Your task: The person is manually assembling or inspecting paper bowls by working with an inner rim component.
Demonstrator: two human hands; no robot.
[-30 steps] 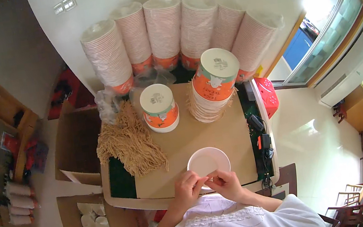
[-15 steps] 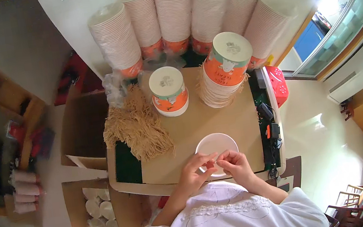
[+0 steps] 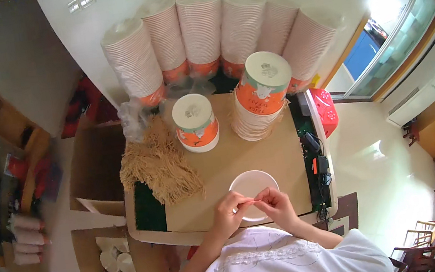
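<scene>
Both hands meet fingertip to fingertip over the near part of a white round paper tub [image 3: 253,180], its pale inside showing. My left hand [image 3: 229,213] is closed in a pinch, a ring on one finger. Opposite it, my right hand [image 3: 277,207] pinches too, thumb against forefinger. Whatever lies between the fingertips is too small to make out. Beyond the tub, a short upside-down stack of orange and green printed paper tubs [image 3: 196,125] stands beside a heap of tan strings [image 3: 157,162]. A taller upside-down tub stack [image 3: 264,92] stands to the right, with tan strings around its lower part.
Tall plastic-wrapped tub stacks [image 3: 202,31] line the wall. Brown cardboard [image 3: 221,163] covers the table's middle. A power strip with black and orange plugs [image 3: 320,165] runs along the right edge, near a red plastic stool [image 3: 324,111]. An open carton [image 3: 93,267] holding white tubs stands at left.
My fingertips have come together over the tub; a moment ago they were slightly apart. The whole scene sits a little lower and further left in the picture.
</scene>
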